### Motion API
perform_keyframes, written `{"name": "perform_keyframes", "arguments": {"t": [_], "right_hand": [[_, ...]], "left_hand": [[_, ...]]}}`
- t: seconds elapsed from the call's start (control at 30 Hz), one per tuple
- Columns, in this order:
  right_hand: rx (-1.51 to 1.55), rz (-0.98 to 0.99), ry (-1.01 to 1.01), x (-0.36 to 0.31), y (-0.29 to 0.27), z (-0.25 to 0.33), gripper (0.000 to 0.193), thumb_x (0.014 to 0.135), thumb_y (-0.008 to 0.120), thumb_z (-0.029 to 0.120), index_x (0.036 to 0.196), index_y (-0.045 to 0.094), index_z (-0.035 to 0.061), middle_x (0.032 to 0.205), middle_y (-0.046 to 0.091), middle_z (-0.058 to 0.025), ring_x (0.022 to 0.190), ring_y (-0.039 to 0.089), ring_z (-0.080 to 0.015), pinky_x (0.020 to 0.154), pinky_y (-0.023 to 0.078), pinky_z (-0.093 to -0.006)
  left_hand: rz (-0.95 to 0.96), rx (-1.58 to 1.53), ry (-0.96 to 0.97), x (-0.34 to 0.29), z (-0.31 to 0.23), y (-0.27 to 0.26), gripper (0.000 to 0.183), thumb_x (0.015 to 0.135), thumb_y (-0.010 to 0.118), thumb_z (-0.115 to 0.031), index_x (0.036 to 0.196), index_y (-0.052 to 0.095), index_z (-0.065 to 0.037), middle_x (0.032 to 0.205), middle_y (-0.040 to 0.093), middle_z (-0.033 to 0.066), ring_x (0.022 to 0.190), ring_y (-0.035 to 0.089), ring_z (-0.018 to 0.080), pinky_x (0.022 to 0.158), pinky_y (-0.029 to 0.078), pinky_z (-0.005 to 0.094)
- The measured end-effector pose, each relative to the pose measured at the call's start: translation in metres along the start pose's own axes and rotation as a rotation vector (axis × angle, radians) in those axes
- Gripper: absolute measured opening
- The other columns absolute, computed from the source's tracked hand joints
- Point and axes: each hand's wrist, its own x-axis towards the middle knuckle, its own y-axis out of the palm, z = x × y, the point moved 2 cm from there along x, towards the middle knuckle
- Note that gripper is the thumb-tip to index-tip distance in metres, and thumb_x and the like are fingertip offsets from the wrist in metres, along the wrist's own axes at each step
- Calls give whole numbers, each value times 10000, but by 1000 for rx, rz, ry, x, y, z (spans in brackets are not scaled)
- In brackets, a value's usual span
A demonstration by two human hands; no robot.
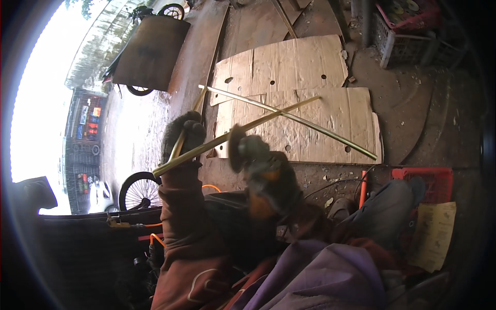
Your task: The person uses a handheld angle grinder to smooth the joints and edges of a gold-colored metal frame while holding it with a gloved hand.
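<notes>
My left hand point(183, 135), in a dark glove, is closed around brass-coloured metal bars that meet at an angle near my wrist. One long metal bar point(248, 125) slants away to the far right from there. A thinner metal rod point(330, 133) crosses it over the cardboard. My right hand point(276, 178), gloved and blurred by motion, grips an angle grinder point(254, 149) with orange on its body. The grinder's round disc point(236, 148) stands upright at the long bar, just right of my left hand. Whether disc and bar touch, I cannot tell.
Flattened cardboard sheets point(315, 116) lie on the floor ahead. Plastic crates point(398, 44) stand at the far right, a red crate point(439, 181) nearer. A dark cable point(330, 185) runs along the floor. A spoked wheel point(138, 192) and a motorbike behind a brown panel point(152, 51) are at left.
</notes>
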Motion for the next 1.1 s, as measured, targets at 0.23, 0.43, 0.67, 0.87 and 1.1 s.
{"name": "perform_keyframes", "arguments": {"t": [0.23, 0.43, 0.67, 0.87, 1.1], "right_hand": [[236, 8, 243, 2, -27, -1, 293, 915, 671, 50, 1188, 564, 48, 966, 675, -81, 761, 675, -169, 646, 573, -305], [314, 129, 276, -1, -12, 19, 393, 889, 686, 84, 1241, 517, 34, 989, 661, -104, 733, 697, -201, 605, 598, -342], [348, 92, 406, 4, -30, 19, 201, 873, 762, 106, 1015, 643, 28, 894, 701, -106, 736, 695, -172, 615, 586, -324], [132, 64, 340, -7, -1, 28, 348, 904, 740, 152, 1188, 570, 42, 945, 691, -76, 823, 699, -173, 722, 594, -317], [5, -79, 405, 13, -66, -22, 248, 898, 763, 186, 1044, 633, 34, 787, 653, -62, 678, 670, -158, 585, 562, -308]], "left_hand": [[-62, 122, -1, -9, 17, 43, 148, 1005, 623, -150, 1050, 596, -11, 834, 554, 14, 699, 553, 81, 618, 506, 216], [-150, 399, 32, -8, 8, 52, 195, 1034, 571, -269, 911, 567, -118, 643, 455, -64, 507, 423, 53, 408, 312, 216], [-288, 358, 96, 10, 16, 50, 196, 1008, 632, -241, 1012, 642, -45, 757, 562, -21, 600, 526, 73, 519, 438, 211], [-329, 621, -9, 8, 19, 73, 233, 1041, 557, -314, 866, 572, -161, 557, 404, -106, 427, 363, 40, 322, 224, 225], [-214, 493, 56, 16, 33, 80, 141, 1004, 615, -173, 886, 587, -100, 649, 465, -74, 486, 425, 33, 445, 375, 180]]}}
